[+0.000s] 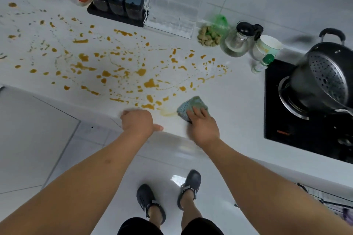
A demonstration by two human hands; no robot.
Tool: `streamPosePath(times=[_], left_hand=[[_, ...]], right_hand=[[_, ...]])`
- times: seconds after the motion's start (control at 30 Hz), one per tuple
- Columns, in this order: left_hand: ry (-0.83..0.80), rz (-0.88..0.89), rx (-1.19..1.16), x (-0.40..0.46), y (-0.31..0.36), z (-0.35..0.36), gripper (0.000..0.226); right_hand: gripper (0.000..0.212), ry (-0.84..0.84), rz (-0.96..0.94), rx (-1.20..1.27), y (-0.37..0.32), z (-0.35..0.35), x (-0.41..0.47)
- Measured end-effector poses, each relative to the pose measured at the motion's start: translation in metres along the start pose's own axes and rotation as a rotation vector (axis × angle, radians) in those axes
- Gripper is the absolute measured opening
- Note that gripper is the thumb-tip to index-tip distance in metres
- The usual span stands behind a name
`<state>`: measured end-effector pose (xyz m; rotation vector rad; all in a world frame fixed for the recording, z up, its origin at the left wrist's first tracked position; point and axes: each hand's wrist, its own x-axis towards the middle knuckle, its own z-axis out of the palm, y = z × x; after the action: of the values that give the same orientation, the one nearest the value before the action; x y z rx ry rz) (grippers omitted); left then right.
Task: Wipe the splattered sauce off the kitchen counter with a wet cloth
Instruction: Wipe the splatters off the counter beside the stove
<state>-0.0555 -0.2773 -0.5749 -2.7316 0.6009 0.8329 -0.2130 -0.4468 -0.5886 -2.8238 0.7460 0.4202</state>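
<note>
I see the cloth [192, 108], a blue-green folded pad, lying near the front edge of the white counter [238, 97], beside orange-brown sauce [122, 68] splatters. My right hand [203, 128] presses it with fingers extended. My left hand [138, 122] rests on the counter edge, fingers curled, grasping nothing. Labels are unreadable.

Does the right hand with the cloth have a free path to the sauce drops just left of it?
Probably yes. The right hand presses the cloth flat on the counter, and the nearest sauce drops lie beside it with only bare counter between. The left hand rests at the counter's edge, nearer the person, off that path.
</note>
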Motion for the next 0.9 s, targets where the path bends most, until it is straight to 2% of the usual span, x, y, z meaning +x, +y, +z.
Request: streamPosePath(times=[0.13,0.23,0.3,0.4,0.5,0.57,0.67,0.77,0.83,0.9], left_hand=[[0.001,0.045,0.035,0.005,0.000,0.001,0.085],[-0.007,0.039,0.051,0.009,-0.001,0.004,0.096],[-0.009,0.037,0.070,0.013,-0.002,0.004,0.097],[0.015,0.045,0.104,0.013,-0.001,0.007,0.098],[0.079,0.075,0.099,0.011,-0.002,0.009,0.090],[0.088,0.097,0.088,0.010,-0.002,0.007,0.083],[0.045,0.067,0.123,0.009,-0.001,0.003,0.092],[0.014,0.042,0.145,0.011,0.001,-0.001,0.097],[-0.012,0.050,0.146,0.011,0.001,-0.004,0.091],[-0.027,0.056,0.138,0.011,0.001,-0.008,0.084]], right_hand=[[0.051,-0.004,0.389,0.114,0.066,-0.022,0.004],[0.047,0.033,0.606,0.367,0.068,-0.038,0.022],[0.040,0.175,0.581,0.582,0.042,-0.044,0.034],[0.043,0.261,0.231,0.509,-0.017,-0.042,0.033],[0.049,0.099,-0.142,0.237,-0.077,-0.018,0.023],[0.056,-0.014,-0.212,0.051,-0.088,-0.003,0.020],[0.057,0.048,-0.194,-0.041,-0.058,0.004,0.013],[0.051,0.155,-0.055,-0.019,0.004,0.006,0.006],[0.048,0.128,0.110,-0.047,0.056,-0.002,0.008],[0.049,-0.007,0.303,-0.072,0.091,-0.013,0.017]])
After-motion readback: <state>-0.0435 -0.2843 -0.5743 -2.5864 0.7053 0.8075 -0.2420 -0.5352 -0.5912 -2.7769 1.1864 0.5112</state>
